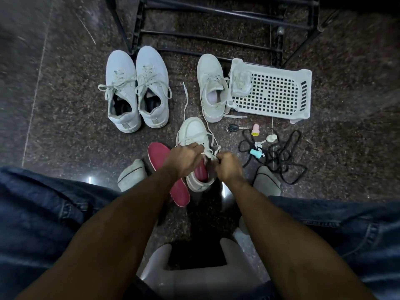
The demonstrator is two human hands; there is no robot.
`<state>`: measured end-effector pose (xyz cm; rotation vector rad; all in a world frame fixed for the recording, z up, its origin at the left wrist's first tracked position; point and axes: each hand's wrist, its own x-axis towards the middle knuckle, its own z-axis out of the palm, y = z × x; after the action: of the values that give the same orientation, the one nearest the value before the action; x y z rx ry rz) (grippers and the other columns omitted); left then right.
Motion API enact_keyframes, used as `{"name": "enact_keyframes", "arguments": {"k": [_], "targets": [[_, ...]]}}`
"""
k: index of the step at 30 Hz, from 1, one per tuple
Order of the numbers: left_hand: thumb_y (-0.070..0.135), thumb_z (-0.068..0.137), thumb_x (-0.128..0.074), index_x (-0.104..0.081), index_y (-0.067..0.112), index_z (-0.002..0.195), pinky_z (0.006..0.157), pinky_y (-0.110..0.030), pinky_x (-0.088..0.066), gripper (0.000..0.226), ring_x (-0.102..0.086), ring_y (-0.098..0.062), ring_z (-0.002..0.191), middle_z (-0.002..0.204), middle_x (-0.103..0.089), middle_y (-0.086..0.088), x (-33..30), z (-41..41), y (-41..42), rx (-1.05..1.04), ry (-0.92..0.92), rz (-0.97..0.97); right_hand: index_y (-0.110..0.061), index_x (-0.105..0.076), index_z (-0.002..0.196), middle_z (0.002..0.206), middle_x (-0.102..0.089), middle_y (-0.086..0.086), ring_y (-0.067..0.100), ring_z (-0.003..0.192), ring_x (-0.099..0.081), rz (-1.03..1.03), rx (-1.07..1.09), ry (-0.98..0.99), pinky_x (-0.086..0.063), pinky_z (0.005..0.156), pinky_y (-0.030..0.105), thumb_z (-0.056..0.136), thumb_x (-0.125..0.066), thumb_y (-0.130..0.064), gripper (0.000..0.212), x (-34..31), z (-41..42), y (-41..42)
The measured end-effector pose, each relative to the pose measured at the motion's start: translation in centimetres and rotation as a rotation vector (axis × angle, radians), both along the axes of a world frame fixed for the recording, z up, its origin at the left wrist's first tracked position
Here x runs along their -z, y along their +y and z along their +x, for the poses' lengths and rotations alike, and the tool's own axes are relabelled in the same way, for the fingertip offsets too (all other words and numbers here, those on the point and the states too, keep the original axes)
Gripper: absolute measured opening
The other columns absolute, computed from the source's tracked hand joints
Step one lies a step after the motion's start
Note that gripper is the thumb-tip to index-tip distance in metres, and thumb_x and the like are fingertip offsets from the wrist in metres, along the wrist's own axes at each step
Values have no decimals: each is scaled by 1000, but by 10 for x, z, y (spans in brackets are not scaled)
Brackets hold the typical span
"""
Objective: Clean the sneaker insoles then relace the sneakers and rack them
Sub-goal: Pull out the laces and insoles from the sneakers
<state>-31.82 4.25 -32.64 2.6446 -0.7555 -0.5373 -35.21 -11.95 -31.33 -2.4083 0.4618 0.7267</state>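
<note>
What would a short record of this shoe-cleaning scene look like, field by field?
setting: dark speckled floor, black rack at the far side
in hand: white sneaker; left hand and right hand both on its laces
insoles: one red insole on the floor, another inside the held sneaker
other shoes: laced pair, single sneaker
nearby: white basket, tangled black cord, key
</note>
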Motion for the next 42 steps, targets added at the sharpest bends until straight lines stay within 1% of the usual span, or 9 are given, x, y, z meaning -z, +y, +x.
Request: {"name": "enact_keyframes", "arguments": {"k": [4, 9, 11, 13, 17, 23, 31, 35, 42], "targets": [[26, 94, -47, -51, 11, 92, 66, -38, -41, 16, -59, -38, 87, 94, -64, -16, -3, 12, 0, -76, 113, 48, -17, -70, 97, 100, -70, 15, 34, 93, -65, -103, -18, -47, -50, 76, 35, 92, -61, -30, 17, -6, -6, 8], [27, 91, -56, -48, 21, 77, 73, -40, -49, 17, -60, -35, 88, 94, -65, -11, -11, 25, -6, -91, 229, 131, -14, -58, 105, 100, -67, 12, 34, 89, -64, -150, -18, -228, -49, 72, 39, 97, -52, -30, 18, -15, -26, 14], [27, 91, -57, -47, 21, 75, 76, -41, -50, 21, -60, -35, 91, 98, -65, -12, -13, 29, -9, -101, 253, 154, -16, -61, 114, 104, -68, 15, 36, 95, -63, -144, -146, -159, -49, 78, 40, 97, -50, -27, 24, -20, -32, 18], [32, 91, -58, -55, 19, 80, 81, -42, -50, 17, -61, -35, 97, 104, -65, -11, -14, 31, -13, -122, 268, 174, -17, -65, 115, 108, -68, 16, 37, 101, -63, -148, -224, -99, -48, 83, 39, 94, -50, -21, 26, -23, -31, 23], [38, 89, -61, -65, 19, 96, 89, -40, -49, 20, -60, -32, 105, 114, -63, -9, -17, 34, -18, -210, 341, 177, -15, -61, 118, 120, -65, 11, 33, 111, -61, -183, -244, 61, -46, 91, 39, 89, -53, -18, 30, -17, -21, 41], [37, 86, -64, -63, 23, 88, 88, -35, -46, 14, -60, -31, 107, 115, -64, -9, -15, 28, -18, -350, 409, 134, -18, -44, 138, 141, -47, 6, 23, 130, -44, -205, -193, 168, -27, 105, 44, 92, -51, -24, 46, -2, -14, 58], [32, 87, -66, -68, 10, 98, 87, -37, -49, 25, -62, -30, 103, 109, -68, -11, -16, 24, -15, -419, 424, 39, -26, -45, 136, 142, -48, 1, 21, 134, -41, -136, -70, 238, -22, 107, 47, 93, -50, -33, 44, -2, -5, 58], [33, 86, -68, -70, 15, 98, 88, -35, -49, 22, -63, -29, 104, 109, -69, -9, -15, 23, -15, -465, 445, 22, -25, -52, 131, 140, -50, 1, 20, 133, -41, -124, -37, 283, -23, 107, 49, 93, -48, -35, 39, -1, 1, 60], [34, 86, -68, -69, 17, 97, 90, -35, -49, 20, -62, -29, 105, 111, -68, -9, -15, 22, -15, -500, 465, 8, -18, -28, 148, 152, -25, 8, 23, 142, -22, -158, -57, 366, -19, 110, 49, 95, -46, -37, 60, -4, -5, 68]]}}
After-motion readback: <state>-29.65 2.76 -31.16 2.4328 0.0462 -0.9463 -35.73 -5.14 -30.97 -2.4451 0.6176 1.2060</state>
